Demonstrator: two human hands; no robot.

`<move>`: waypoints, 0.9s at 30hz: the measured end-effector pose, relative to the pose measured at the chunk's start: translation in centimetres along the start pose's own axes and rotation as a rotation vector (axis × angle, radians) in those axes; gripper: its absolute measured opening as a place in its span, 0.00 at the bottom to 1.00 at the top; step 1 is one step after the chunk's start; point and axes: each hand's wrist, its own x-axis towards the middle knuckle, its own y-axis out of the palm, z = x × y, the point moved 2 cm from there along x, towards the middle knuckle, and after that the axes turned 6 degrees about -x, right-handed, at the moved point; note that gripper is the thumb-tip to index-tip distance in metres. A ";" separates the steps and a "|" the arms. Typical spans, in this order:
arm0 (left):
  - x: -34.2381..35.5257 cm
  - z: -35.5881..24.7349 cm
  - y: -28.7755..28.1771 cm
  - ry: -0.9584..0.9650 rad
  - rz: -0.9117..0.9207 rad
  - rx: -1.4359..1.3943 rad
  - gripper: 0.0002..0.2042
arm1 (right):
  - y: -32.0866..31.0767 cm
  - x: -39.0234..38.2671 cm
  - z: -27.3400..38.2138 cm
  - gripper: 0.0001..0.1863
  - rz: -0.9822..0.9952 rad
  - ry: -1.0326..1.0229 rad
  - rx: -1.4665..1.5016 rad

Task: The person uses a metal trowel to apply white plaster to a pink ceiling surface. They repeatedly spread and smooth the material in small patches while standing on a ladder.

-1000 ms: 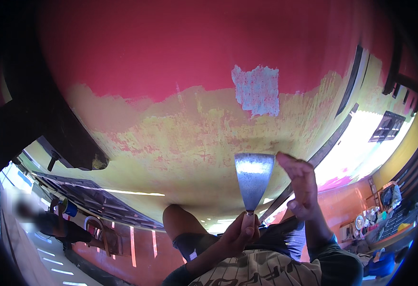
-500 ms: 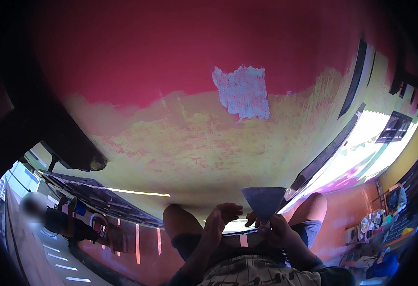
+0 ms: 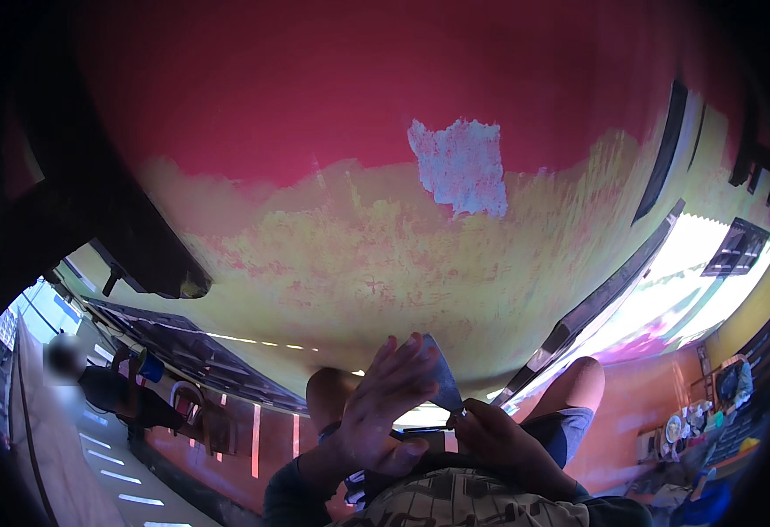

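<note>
In my right hand (image 3: pixel 497 436) is a putty knife with a wide grey triangular blade (image 3: pixel 444 382). My fingers close round its handle and hide most of it. The blade points up and leans to the left. Open and slightly blurred, my left hand (image 3: pixel 383 400) is raised beside the blade with its fingers stretched out. Its fingertips overlap the blade's left edge; whether they touch it I cannot tell. Before me stands a wall (image 3: pixel 350 263), red above and patchy yellow below. A ragged pale blue-white patch (image 3: pixel 462 169) marks it where the two colours meet.
My bare knees (image 3: pixel 565 391) flank my hands. A dark beam-like shape (image 3: pixel 161 259) juts in at the left. Farther left, another person (image 3: pixel 113 391) is near a blue bucket (image 3: pixel 151 365). Piled household items (image 3: pixel 697 426) lie at the far right, beside an orange wall (image 3: pixel 618 422).
My left hand has risen and its fingers have spread near the blade. The putty knife has turned from facing me broadside to a narrower, left-leaning angle, and my right hand has shifted slightly left.
</note>
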 end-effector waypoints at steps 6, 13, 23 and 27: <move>5.8 2.0 -3.9 -0.194 0.138 0.535 0.40 | -2.4 0.0 6.3 0.11 -0.127 -0.291 -0.013; 10.0 -2.7 0.3 0.527 0.184 0.404 0.10 | -4.2 1.6 12.4 0.17 -0.574 -0.579 -0.184; 21.3 3.1 3.0 0.810 0.342 0.205 0.15 | -3.6 3.1 15.4 0.14 -0.425 -0.680 0.270; 21.6 3.7 2.5 0.798 0.347 0.178 0.15 | -3.2 3.9 15.3 0.15 -0.525 -0.644 0.083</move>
